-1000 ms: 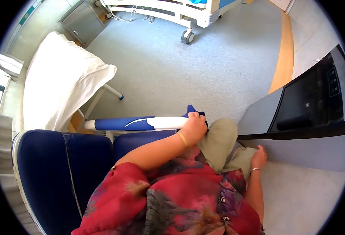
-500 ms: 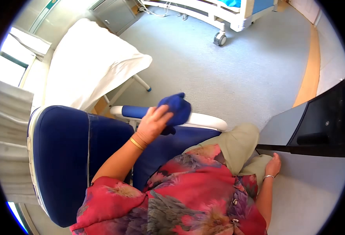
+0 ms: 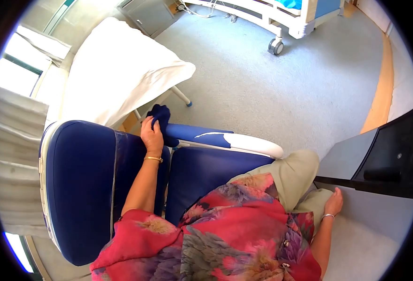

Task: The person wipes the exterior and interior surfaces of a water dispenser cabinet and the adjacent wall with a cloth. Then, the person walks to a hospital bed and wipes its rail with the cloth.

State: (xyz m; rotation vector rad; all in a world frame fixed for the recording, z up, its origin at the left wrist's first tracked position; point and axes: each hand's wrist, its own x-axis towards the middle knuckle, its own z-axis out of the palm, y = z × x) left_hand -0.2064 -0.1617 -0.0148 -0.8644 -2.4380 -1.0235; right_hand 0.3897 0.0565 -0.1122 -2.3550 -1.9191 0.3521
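My left hand (image 3: 152, 136) grips a dark blue cloth (image 3: 160, 114) at the rear end of the chair's armrest (image 3: 197, 133). The cloth is bunched, and part of it hangs down beside the armrest. Blue covering lies over the rear of the armrest, with a ragged pale strip showing; the front end is bare white. Over by my knee, my right hand (image 3: 334, 201) is low next to a grey cabinet panel (image 3: 370, 210). It holds nothing that I can see, and its fingers look stretched out.
The blue chair has a padded backrest (image 3: 80, 187) and a seat (image 3: 206, 175). Beyond the armrest stands a surface draped in a white sheet (image 3: 122, 70). A wheeled bed (image 3: 281, 23) is at the far side, and a black-fronted unit (image 3: 389, 159) at the right.
My left hand has moved left with the blue cloth, from above the armrest's middle to its rear end. The armrest's blue covering now shows more fully. My right hand stays by my knee.
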